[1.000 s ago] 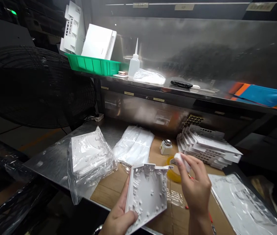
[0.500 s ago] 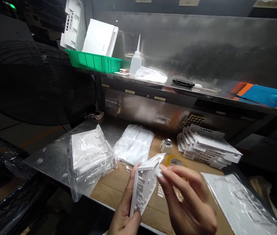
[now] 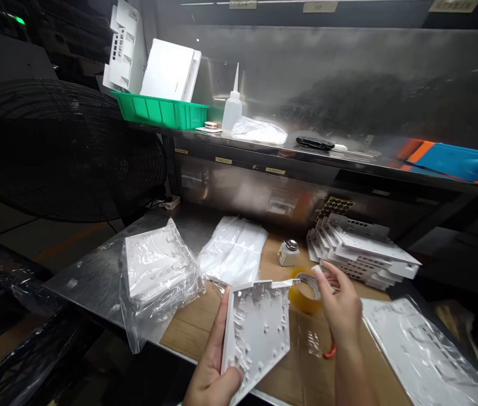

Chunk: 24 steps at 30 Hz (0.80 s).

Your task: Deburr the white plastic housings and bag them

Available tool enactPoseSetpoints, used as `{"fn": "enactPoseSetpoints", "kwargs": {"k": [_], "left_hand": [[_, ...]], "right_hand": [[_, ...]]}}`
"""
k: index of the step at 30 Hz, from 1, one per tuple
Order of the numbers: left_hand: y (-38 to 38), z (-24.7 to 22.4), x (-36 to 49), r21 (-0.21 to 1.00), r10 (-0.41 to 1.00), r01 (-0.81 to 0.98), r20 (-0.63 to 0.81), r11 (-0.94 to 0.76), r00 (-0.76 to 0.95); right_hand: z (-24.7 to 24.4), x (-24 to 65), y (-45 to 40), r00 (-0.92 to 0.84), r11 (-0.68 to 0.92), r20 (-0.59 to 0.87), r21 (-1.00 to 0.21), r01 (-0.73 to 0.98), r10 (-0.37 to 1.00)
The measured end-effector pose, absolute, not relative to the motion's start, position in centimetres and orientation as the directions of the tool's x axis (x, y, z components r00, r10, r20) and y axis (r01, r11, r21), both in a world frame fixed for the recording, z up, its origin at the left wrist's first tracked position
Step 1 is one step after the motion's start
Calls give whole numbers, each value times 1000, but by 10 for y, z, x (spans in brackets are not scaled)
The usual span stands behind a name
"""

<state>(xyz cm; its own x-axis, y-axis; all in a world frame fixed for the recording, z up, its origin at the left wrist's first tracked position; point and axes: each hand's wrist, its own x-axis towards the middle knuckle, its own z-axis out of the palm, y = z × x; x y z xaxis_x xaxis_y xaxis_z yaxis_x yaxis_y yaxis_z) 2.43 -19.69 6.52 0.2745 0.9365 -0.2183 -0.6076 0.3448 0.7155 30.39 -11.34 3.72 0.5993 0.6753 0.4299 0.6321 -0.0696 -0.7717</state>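
white housing shell in one hand, tape roll under the other

low centre of the frame, the left hand (image 3: pixel 212 376) clamps the white plastic shell (image 3: pixel 258 332) by its edge; right of it, the right hand (image 3: pixel 340 307) spreads loosely over the yellow tape roll (image 3: pixel 304 294), perhaps touching it.
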Motion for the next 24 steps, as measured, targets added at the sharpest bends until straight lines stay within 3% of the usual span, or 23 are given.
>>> {"fn": "enactPoseSetpoints", "kwargs": {"k": [4, 8, 12, 15, 18, 21, 24], "left_hand": [[-193, 68, 14, 563, 876, -673, -268, 481, 401], [-189, 62, 0, 477, 887, -755, -337, 449, 315], [-185, 45, -20, 551, 929, -760, -317, 345, 192], [-180, 39, -35, 624, 949, -716, -233, 313, 212], [-168, 44, -44, 823, 960, -520, -103, 230, 262], [-148, 50, -50, 983, 938, -182, 66, -3, 342], [-129, 47, -53, 968, 895, -108, 249, -225, 370]], "right_hand": [[1, 329, -88, 619, -233, 266, -761, 605, 739], [2, 323, -87, 588, -211, 220, -791, 574, 778], [22, 309, -124, 493, -74, 195, -877, 474, 848], [32, 291, -167, 247, 70, 142, -958, 279, 958], [38, 266, -200, 171, 113, 141, -980, 162, 975], [43, 245, -209, 232, 292, 345, -927, 235, 909], [43, 239, -205, 177, 513, 551, -830, 219, 816]]}}
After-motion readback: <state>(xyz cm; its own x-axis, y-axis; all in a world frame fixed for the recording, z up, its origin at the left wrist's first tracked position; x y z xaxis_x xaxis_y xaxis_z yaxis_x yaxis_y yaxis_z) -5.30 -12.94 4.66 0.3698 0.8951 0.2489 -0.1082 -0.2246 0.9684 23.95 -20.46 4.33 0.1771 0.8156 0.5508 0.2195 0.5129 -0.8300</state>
